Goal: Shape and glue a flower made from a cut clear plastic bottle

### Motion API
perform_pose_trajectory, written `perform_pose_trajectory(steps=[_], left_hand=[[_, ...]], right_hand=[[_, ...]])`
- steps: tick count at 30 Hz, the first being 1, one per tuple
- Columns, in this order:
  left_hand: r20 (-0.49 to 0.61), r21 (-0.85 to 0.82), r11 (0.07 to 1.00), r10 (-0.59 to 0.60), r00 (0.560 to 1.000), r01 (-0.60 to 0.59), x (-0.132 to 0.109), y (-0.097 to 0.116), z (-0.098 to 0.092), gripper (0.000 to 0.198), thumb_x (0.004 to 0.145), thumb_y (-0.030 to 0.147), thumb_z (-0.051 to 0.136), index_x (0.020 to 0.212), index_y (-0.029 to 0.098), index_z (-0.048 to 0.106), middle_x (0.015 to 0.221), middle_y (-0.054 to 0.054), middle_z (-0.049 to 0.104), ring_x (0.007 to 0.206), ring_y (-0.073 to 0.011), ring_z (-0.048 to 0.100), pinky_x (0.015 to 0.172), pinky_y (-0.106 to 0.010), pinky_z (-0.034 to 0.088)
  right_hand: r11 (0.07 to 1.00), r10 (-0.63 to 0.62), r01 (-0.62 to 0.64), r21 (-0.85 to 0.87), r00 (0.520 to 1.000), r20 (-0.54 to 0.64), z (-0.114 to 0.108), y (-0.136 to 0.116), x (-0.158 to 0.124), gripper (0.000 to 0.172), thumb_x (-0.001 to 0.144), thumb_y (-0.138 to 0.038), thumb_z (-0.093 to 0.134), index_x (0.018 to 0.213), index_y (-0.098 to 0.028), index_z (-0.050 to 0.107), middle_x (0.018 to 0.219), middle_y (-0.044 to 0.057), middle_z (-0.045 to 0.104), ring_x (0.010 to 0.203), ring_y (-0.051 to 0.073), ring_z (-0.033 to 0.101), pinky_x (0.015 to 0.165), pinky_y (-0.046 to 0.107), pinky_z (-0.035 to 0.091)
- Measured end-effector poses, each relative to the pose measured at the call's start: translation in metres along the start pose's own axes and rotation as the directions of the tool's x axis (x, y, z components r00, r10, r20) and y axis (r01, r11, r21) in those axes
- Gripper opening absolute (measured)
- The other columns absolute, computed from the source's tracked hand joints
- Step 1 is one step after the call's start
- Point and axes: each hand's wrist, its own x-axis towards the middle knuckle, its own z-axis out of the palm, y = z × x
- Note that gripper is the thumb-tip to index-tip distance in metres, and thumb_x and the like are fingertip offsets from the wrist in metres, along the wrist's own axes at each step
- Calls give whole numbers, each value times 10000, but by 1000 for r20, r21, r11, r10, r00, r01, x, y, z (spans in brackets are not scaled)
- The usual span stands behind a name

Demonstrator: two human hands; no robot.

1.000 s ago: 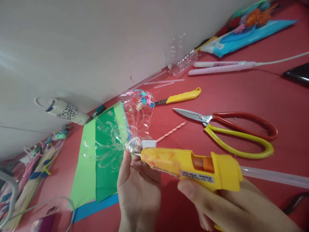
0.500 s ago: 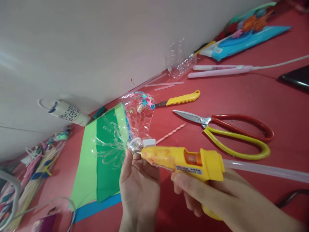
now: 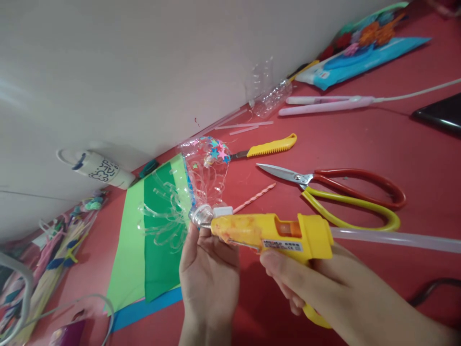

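Note:
My right hand [image 3: 306, 283] is wrapped round the handle of a yellow hot glue gun [image 3: 252, 228], with a clear glue stick [image 3: 389, 237] jutting from its back. The gun's metal nozzle meets the neck of a cut plastic bottle [image 3: 202, 215], whose clear strips fan out to the left. My left hand [image 3: 211, 269] pinches that neck between thumb and fingers, palm up. Behind it lies another clear plastic piece [image 3: 207, 175] with coloured stars [image 3: 218, 150] in it. A small white block [image 3: 223, 211] and a pink twisted stick [image 3: 255, 198] sit just beyond the gun.
On the red table lie scissors [image 3: 306, 179], a yellow cutter knife [image 3: 272, 145], a pink hair straightener [image 3: 331, 105] and green sheets [image 3: 158, 240]. A white tumbler [image 3: 104, 169] leans by the wall. Another clear bottle piece [image 3: 272, 98] and a blue packet [image 3: 374, 57] lie further back.
The rear of the glue gun has risen slightly, bringing it closer to level, and my right hand rose with it. The nozzle stays at the bottle neck; my left hand barely moved.

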Motion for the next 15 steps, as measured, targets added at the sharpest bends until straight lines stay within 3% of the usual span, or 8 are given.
perform_pose_trajectory(steps=[7,11,15], left_hand=[[42,8,1000,-19,999,19,3,1,-7,309,924,279,370,870,191,662,751,-7,711,750,-119,682,655,-182,530],[52,5,1000,-24,998,24,3,0,-6,315,924,291,368,940,186,664,834,-27,725,747,-106,678,620,-152,511],[12,-13,1000,-15,1000,15,2,0,-3,324,929,301,352,979,189,652,831,-27,723,744,-113,675,659,-180,517]], right_hand=[[999,11,-12,31,999,41,-1,0,1,396,868,-500,425,605,-268,610,381,-28,474,383,141,480,462,244,463],[999,24,-26,25,998,57,-3,-2,0,377,869,-479,424,638,-269,634,383,-21,465,490,170,559,523,245,489],[994,95,-99,48,992,83,-3,-2,1,398,851,-521,439,608,-265,624,426,-19,505,463,154,530,494,243,483]])
